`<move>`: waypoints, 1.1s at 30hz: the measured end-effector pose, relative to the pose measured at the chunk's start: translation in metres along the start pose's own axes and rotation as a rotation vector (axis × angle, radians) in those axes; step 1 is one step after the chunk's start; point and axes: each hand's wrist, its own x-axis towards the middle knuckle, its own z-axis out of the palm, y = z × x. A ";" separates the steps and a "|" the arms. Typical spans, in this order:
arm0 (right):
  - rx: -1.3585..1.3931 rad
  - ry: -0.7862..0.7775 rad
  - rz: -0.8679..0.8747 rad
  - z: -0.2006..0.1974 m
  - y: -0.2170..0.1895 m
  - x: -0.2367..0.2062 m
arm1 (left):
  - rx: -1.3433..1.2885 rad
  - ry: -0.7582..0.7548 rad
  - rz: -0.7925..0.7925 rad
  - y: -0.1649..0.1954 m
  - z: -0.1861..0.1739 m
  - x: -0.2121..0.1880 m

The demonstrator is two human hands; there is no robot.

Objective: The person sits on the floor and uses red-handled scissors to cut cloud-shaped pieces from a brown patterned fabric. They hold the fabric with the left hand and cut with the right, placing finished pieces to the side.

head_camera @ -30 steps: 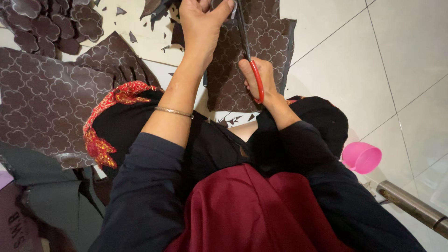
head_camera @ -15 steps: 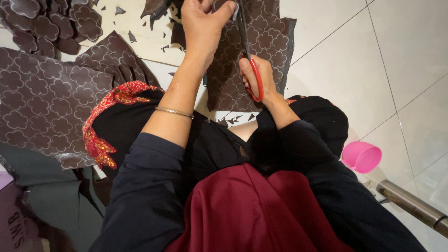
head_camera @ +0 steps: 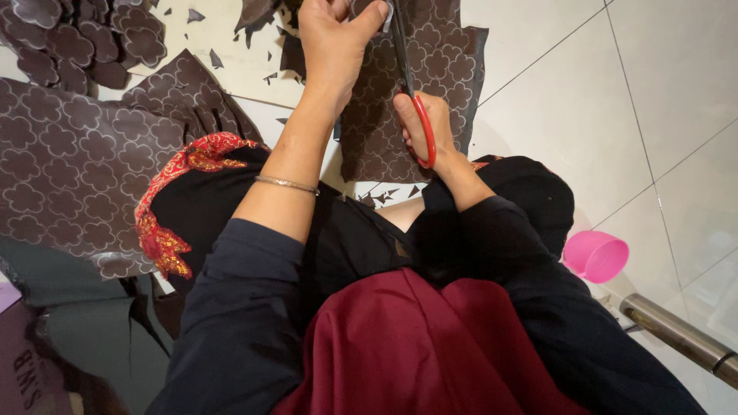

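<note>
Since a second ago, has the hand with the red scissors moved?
Barely. The right hand with the red-handled scissors sits at about the same spot against the pink cup; only the grip closed slightly.

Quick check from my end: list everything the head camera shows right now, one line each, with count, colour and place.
scissors: one pair, red handles, top centre, blades over the sheet being cut
patterned sheet being cut: one, dark brown with pale flower outlines, top centre on the floor
large patterned sheet: one, same brown, left
cut-out flower pieces: a pile, brown, top left
small scraps: many, brown, scattered on the floor
cup: one, pink, right, on its side
metal tube: one, silver, lower right
tiled floor: white
bangle: one, gold, left wrist
left hand: holds the sheet's top
right hand: in the scissors' handles
</note>
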 end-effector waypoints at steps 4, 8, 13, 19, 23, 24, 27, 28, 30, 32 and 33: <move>0.017 -0.004 0.010 -0.001 0.001 0.001 | 0.098 -0.003 0.046 -0.002 -0.001 0.003; 0.035 -0.034 0.041 -0.005 -0.002 0.004 | 0.094 -0.015 0.048 -0.005 -0.005 0.004; 0.078 -0.061 0.069 -0.005 -0.006 0.006 | 0.118 -0.029 0.050 -0.006 -0.004 0.004; 0.018 -0.049 0.064 -0.006 -0.008 0.005 | 0.088 -0.071 0.052 -0.004 -0.007 0.004; -0.048 -0.021 0.051 -0.010 -0.006 0.004 | 0.096 -0.076 0.022 -0.003 -0.009 0.006; -0.055 -0.016 0.062 -0.011 -0.005 0.005 | 0.105 -0.075 0.004 -0.002 -0.009 0.007; -0.089 -0.021 -0.035 -0.014 -0.003 0.005 | 0.135 -0.100 0.079 0.001 -0.013 0.006; -0.114 -0.022 -0.075 -0.016 -0.003 0.006 | 0.139 -0.093 0.060 0.002 -0.013 0.007; -0.164 -0.025 -0.158 -0.017 -0.004 0.008 | 0.147 -0.081 0.024 0.002 -0.014 0.009; -0.113 -0.062 -0.057 -0.021 -0.007 0.007 | 0.145 -0.075 0.004 0.003 -0.015 0.009; -0.087 -0.082 -0.007 -0.024 -0.010 0.007 | 0.145 -0.071 -0.005 0.003 -0.016 0.010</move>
